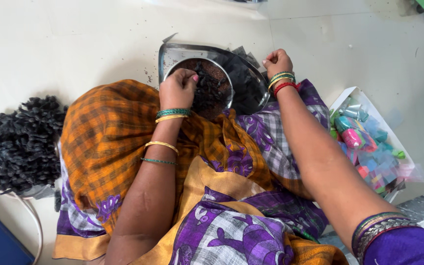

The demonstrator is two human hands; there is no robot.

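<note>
The left hand (178, 88) covers part of the round steel bowl (207, 88), its fingertips hidden among dark pieces. What the closed right hand (277, 63) pinches is too small to tell. At nine o'clock, a black bundle (20, 142) is cut by the edge.

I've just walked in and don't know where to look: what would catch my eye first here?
Probably the round steel plate of small dark pieces at top centre, resting on a metal tray on the pale floor, with the left hand dipped into it and the right hand pinched shut beside its far edge. Then the bright orange and purple cloth over the lap, the black bundled heap at far left, and the box of colourful packets at right.
</note>
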